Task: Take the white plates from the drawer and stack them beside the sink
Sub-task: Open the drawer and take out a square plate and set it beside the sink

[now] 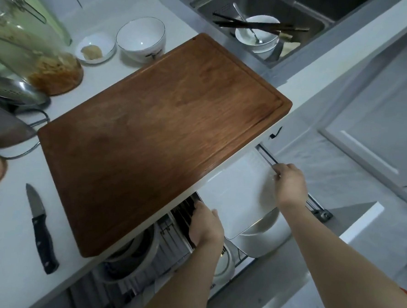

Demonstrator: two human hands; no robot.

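The drawer [318,209] under the counter stands pulled out. A white rectangular plate [238,196] is held flat over it, partly under the counter edge. My left hand [205,225] grips its near left edge. At the far right corner, my right hand [289,183] has its fingers curled over the rim. Below the plate lies a round white dish [264,231], and another white plate [225,264] stands lower in the rack, partly hidden by my left arm. The sink [302,5] is at the top right.
A large wooden cutting board [163,127] covers the counter between drawer and sink. A bowl with chopsticks and a spoon [256,34] sits in the sink. On the counter are two white bowls [141,38], a glass jar [37,48] and a black-handled knife [41,229]. A pot [132,256] sits in the drawer's left part.
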